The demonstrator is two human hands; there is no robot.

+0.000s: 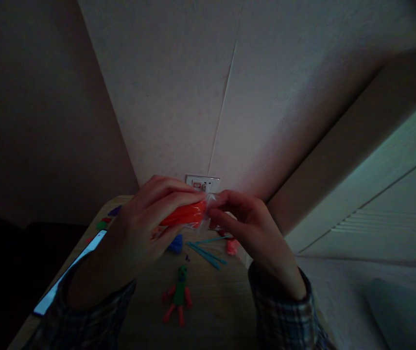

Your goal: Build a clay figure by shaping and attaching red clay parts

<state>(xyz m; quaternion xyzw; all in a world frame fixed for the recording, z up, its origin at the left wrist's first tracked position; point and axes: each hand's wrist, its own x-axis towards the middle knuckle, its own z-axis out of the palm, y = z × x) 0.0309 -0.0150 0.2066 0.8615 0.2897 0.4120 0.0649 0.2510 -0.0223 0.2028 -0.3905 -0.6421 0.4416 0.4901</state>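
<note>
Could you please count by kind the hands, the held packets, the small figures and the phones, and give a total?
Hands: 2 (left hand, right hand)
Held packets: 1 (orange packet)
Small figures: 1 (green-and-red figure)
Phones: 1 (lit phone)
Total: 5

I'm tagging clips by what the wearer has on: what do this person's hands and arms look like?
The left hand and right hand have no gloves, with no ring or watch visible. The left sleeve and right sleeve are long, dark plaid with paler crossing lines; exact colours are hard to tell.
</note>
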